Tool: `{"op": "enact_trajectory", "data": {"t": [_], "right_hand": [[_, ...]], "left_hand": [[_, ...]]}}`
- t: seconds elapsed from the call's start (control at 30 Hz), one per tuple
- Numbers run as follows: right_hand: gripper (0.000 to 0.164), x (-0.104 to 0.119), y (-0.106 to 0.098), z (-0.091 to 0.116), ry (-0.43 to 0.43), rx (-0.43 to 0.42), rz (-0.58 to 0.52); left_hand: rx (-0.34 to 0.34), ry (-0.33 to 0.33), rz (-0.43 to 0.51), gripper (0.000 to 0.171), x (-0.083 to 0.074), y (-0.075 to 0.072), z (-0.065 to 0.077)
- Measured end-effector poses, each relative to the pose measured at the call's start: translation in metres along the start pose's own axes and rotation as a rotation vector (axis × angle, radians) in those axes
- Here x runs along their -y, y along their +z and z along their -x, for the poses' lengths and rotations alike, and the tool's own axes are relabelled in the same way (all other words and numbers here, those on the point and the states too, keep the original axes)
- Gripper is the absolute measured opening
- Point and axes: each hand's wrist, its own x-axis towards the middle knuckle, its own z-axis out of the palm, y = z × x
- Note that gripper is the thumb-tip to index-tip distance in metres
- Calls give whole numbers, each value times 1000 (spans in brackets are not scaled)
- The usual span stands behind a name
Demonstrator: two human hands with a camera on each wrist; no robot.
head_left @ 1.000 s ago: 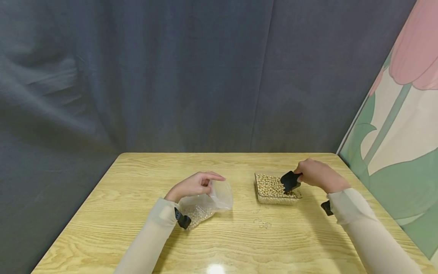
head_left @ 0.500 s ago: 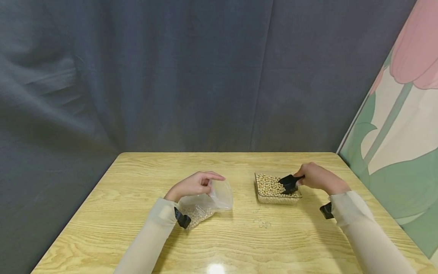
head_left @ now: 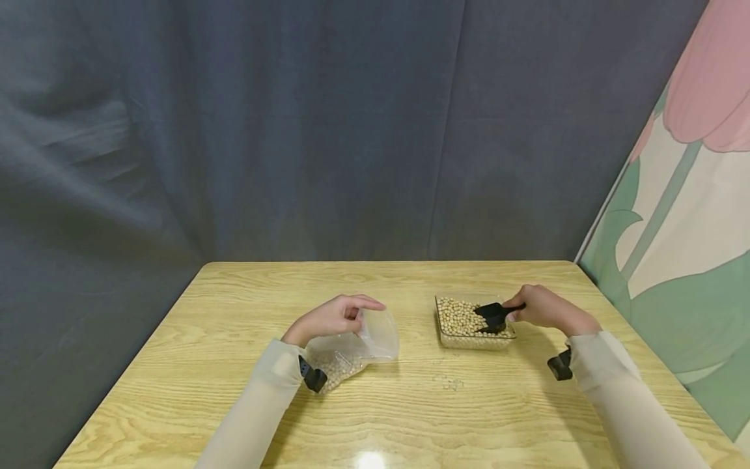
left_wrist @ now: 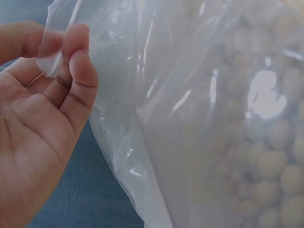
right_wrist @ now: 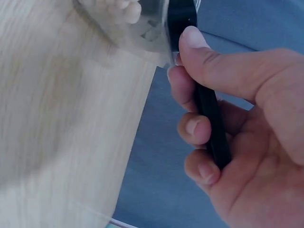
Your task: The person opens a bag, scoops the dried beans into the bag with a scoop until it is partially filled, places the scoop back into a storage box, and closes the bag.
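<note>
My left hand (head_left: 331, 319) pinches the upper edge of a clear plastic bag (head_left: 379, 335), with its mouth spread toward the right. Pale round beans (left_wrist: 273, 164) lie in the bottom of the bag, blurred through the film in the left wrist view. In my right hand (head_left: 543, 307) is a small black scoop (head_left: 493, 315), its handle (right_wrist: 212, 126) gripped by curled fingers with the thumb on top. The scoop's blade sits among the yellow beans (head_left: 459, 316) in a clear rectangular container (head_left: 473, 342); how full the blade is cannot be seen.
Both the bag and the container rest on a wood-grain table (head_left: 398, 417). A few small clear marks or bits (head_left: 450, 383) lie in front of the container. A dark curtain (head_left: 328, 143) hangs behind the table, and a floral panel (head_left: 685, 260) stands along the right.
The right hand has lowered slightly and shifted a little right, tilting the scoop from steep to flatter within the beans. The left hand and the bag have stayed put.
</note>
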Motion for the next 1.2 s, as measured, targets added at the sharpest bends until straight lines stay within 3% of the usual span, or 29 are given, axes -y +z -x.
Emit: {"op": "enact_trajectory", "data": {"t": [0.73, 0.97, 1.2], "right_hand": [[37, -12, 11, -7, 9, 62, -195], [36, -10, 14, -9, 44, 60, -181], [37, -2, 17, -5, 66, -5, -127]], "left_hand": [[-11, -22, -6, 53, -1, -1, -1], [-9, -23, 1, 52, 2, -1, -1], [-9, -22, 6, 51, 2, -1, -1]]}}
